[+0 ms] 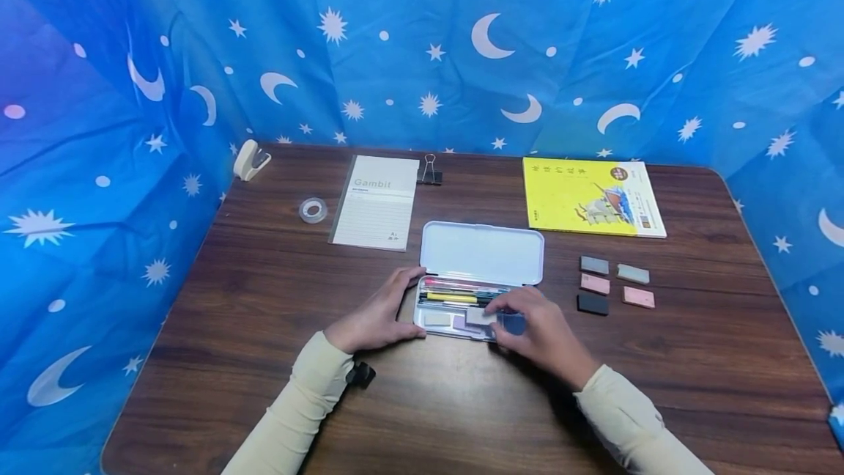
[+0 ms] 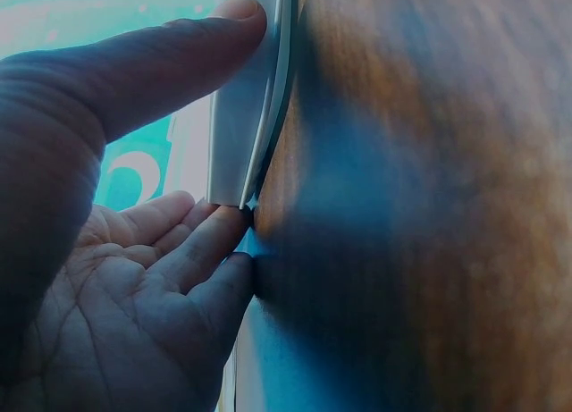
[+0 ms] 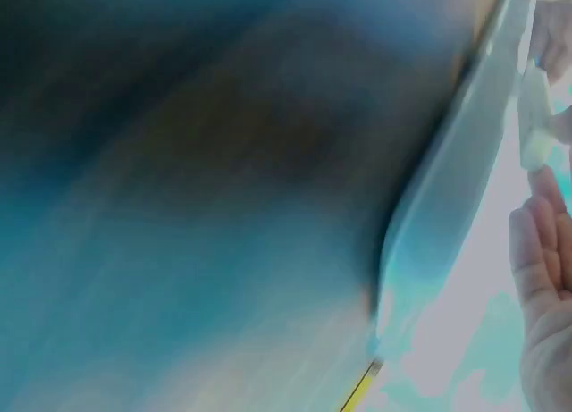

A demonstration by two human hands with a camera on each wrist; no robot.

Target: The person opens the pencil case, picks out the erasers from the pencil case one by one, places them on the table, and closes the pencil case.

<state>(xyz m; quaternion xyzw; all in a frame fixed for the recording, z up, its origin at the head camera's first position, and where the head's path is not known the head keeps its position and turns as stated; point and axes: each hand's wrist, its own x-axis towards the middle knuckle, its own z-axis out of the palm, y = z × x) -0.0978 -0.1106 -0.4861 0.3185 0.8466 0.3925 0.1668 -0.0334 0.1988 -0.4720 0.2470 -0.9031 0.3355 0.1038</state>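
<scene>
An open white metal pencil case [image 1: 461, 306] lies near the middle of the dark wooden desk [image 1: 264, 328], its lid [image 1: 483, 252] folded back flat toward the far edge. The tray holds a pink pen and a yellow pencil [image 1: 451, 297] along its far side, with small pale erasers [image 1: 438, 319] in the near part.

The left hand [image 1: 379, 317] rests against the left end of the case, thumb on the far corner and fingers [image 2: 210, 242] laid loosely along the near side, only lightly curled; in the left wrist view the thumb tip presses the case's rim while the other fingers touch the desk beside it.

The right hand [image 1: 537, 332] sits over the right half of the tray, its fingers bent down and pinching a small whitish eraser block [image 1: 479, 316] just above the tray's near compartment. The right wrist view is blurred and shows only the case edge and fingertips.

To the right of the case, five small rectangular erasers [image 1: 613, 286] in grey, pink and black lie well apart from it. Beyond them lies a yellow paperback book [image 1: 590, 196]. On the far left lie a white lined notepad [image 1: 376, 200], a black binder clip [image 1: 429, 171], a clear tape roll [image 1: 313, 210] and a cream stapler [image 1: 250, 160].
</scene>
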